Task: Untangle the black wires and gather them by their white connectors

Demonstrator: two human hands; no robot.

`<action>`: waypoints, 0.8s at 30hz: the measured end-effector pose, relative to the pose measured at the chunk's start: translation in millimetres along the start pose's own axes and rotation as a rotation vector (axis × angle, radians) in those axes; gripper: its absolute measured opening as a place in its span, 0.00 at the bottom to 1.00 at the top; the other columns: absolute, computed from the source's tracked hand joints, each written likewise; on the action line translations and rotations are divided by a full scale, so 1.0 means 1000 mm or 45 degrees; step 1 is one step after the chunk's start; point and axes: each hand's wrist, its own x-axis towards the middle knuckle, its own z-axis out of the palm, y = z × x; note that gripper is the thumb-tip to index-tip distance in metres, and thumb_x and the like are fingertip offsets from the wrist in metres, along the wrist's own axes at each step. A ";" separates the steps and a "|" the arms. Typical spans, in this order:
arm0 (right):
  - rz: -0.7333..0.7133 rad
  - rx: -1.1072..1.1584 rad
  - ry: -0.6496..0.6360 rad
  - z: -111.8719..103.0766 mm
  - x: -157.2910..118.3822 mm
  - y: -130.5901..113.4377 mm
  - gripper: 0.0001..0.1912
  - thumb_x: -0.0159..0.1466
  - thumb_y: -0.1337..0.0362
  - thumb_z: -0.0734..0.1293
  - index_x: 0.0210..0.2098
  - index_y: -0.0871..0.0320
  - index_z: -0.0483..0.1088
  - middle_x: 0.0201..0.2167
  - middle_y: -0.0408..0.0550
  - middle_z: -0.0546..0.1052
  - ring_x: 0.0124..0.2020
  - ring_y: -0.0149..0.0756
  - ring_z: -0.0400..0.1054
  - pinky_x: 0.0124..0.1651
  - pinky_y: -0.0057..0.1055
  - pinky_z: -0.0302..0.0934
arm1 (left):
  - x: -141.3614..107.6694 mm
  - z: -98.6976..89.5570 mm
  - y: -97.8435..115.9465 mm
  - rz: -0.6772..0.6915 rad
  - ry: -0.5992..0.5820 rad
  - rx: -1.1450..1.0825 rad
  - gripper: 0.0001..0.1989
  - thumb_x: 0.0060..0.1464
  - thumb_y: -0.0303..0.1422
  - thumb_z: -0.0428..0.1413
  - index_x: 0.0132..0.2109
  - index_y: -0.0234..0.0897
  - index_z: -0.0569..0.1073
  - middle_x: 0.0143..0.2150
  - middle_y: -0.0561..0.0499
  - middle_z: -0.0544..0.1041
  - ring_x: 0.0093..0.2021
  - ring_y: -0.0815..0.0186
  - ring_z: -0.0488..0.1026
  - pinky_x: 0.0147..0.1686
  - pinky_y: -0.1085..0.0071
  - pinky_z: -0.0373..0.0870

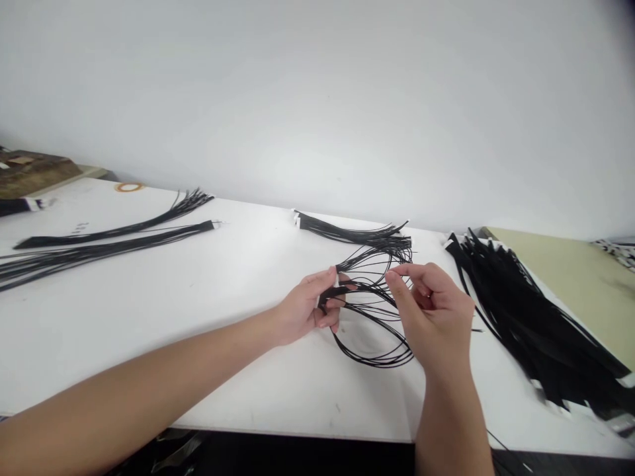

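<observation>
My left hand (316,301) is closed around one end of a bundle of thin black wires (374,360), near a small white connector that its fingers partly cover. From there the wires fan out in loose loops to the right, above the table. My right hand (431,311) is at the right side of these loops, thumb and index fingertip pinched together on a black wire. The other fingers of that hand curl inward. Behind it, the far ends of the looped wires are partly hidden.
Another black wire bundle (342,230) with white connectors lies behind my hands on the white table (238,377). A thick pile of black wire bundles (536,317) lies at right. More bundles (114,248) lie at left, with a yellowish ring (129,187) behind. A white wall (317,99) backs the table.
</observation>
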 end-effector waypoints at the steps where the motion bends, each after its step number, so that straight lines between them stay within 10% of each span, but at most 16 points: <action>1: -0.013 -0.032 -0.006 0.000 0.000 0.000 0.05 0.58 0.62 0.68 0.28 0.56 0.72 0.19 0.37 0.55 0.20 0.24 0.47 0.19 0.25 0.45 | 0.000 0.000 0.000 -0.004 0.000 0.000 0.19 0.57 0.48 0.48 0.39 0.35 0.69 0.20 0.60 0.55 0.13 0.79 0.53 0.23 0.72 0.67; 24: -0.008 -0.135 -0.090 0.000 0.001 0.002 0.05 0.59 0.61 0.66 0.29 0.55 0.71 0.20 0.39 0.59 0.19 0.25 0.49 0.19 0.24 0.48 | -0.001 0.001 0.000 -0.008 0.000 0.015 0.20 0.56 0.49 0.49 0.39 0.35 0.69 0.19 0.61 0.54 0.13 0.79 0.51 0.22 0.71 0.67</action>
